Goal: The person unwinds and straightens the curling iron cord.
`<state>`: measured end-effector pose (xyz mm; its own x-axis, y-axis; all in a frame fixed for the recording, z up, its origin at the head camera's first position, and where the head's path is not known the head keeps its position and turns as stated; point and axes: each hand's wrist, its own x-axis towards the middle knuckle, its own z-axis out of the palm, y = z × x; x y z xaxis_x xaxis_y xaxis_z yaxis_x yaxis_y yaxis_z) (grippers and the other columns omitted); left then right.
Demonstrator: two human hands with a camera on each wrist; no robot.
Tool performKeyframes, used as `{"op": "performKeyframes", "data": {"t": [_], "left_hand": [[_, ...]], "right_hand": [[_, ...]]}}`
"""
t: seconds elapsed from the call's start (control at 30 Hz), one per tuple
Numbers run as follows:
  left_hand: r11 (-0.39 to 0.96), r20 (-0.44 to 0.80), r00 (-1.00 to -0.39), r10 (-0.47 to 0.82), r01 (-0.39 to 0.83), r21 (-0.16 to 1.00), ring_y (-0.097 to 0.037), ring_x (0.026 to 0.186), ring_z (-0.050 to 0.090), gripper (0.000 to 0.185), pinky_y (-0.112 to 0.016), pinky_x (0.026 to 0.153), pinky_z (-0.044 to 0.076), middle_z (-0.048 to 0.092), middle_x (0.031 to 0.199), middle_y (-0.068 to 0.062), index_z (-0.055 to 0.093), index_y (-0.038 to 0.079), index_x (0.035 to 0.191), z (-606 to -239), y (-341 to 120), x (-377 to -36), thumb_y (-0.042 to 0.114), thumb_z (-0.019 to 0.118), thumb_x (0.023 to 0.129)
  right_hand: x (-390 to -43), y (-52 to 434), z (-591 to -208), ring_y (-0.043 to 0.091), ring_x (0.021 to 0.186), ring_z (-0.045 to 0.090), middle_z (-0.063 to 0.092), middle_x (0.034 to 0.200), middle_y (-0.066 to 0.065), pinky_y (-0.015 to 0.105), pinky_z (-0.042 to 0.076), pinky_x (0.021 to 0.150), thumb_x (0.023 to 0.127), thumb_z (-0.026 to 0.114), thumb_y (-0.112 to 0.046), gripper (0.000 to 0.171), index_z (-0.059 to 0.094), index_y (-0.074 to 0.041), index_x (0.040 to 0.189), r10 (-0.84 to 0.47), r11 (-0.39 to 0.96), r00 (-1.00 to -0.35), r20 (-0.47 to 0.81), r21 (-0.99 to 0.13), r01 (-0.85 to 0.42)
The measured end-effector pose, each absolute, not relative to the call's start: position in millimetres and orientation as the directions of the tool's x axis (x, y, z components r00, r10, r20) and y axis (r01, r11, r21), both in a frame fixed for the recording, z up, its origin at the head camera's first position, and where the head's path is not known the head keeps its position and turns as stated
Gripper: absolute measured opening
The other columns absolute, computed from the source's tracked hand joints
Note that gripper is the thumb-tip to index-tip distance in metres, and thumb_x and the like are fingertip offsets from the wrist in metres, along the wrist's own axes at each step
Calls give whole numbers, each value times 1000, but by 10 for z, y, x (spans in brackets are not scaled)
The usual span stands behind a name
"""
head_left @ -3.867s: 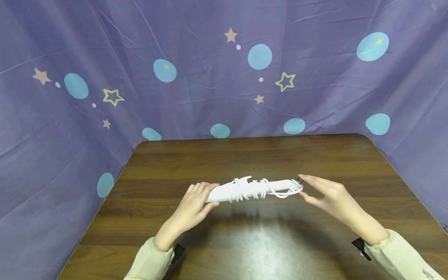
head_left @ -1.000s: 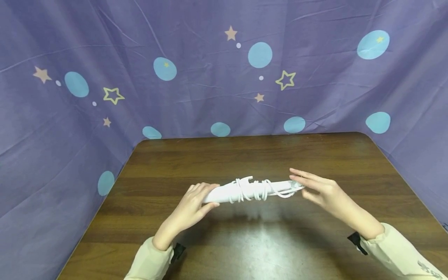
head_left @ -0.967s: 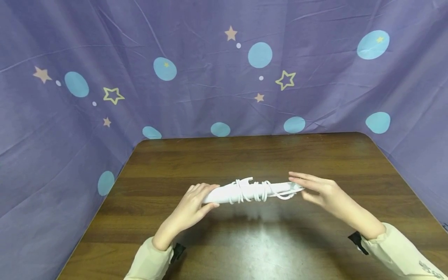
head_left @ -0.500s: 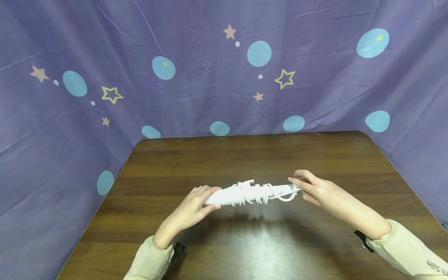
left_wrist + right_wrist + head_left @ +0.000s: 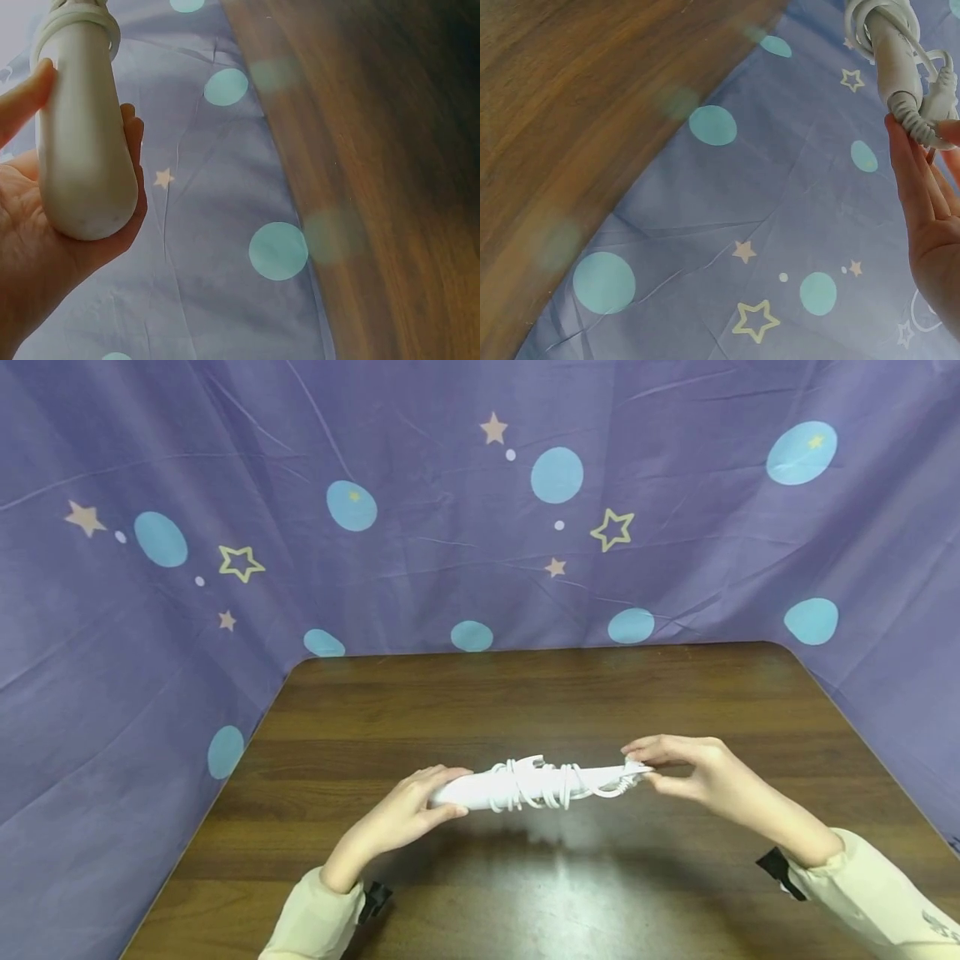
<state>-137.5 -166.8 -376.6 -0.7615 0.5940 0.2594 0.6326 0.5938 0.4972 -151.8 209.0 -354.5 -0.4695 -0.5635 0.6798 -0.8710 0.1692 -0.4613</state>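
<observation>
Spanning both hands: white cord-wrapped appliance [image 5: 525,783]; left hand [image 5: 408,810] grips base, right hand [image 5: 701,772] pinches tip.

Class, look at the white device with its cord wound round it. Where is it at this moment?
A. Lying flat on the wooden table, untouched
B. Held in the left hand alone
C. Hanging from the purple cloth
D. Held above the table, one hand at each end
D: the left hand grips the rounded end of the white device, the right hand pinches the cord end, and it is clear of the table.
</observation>
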Motion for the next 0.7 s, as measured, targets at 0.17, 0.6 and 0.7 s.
{"op": "performKeyframes", "data": {"t": [0.17,0.6,0.7], "left_hand": [[578,251,-767,591,619,531,-9,80,49,40,-26,68,41,58,97,2,54,7,117,-3750,-1677,-1363,26,62,82],[570,271,-760,591,631,526,-8,79,49,40,-25,67,41,59,96,2,55,7,116,-3786,-1669,-1391,26,63,81],[571,274,-755,596,638,516,-9,79,49,39,-25,67,41,59,95,2,55,8,116,-3791,-1666,-1389,25,63,81]], "right_hand": [[-1504,2048,-3496,10,104,55,61,108,12,15,42,80,87,55,-8,21,63,5,100,-556,185,-357,750,-307,-933],[-1499,2051,-3480,12,98,57,63,98,12,16,41,82,85,55,-4,18,63,7,97,-541,176,-390,745,-353,-919],[-1516,2099,-3473,10,95,57,63,96,11,16,43,79,75,60,11,23,64,2,96,-578,161,-473,665,-476,-865]]}}
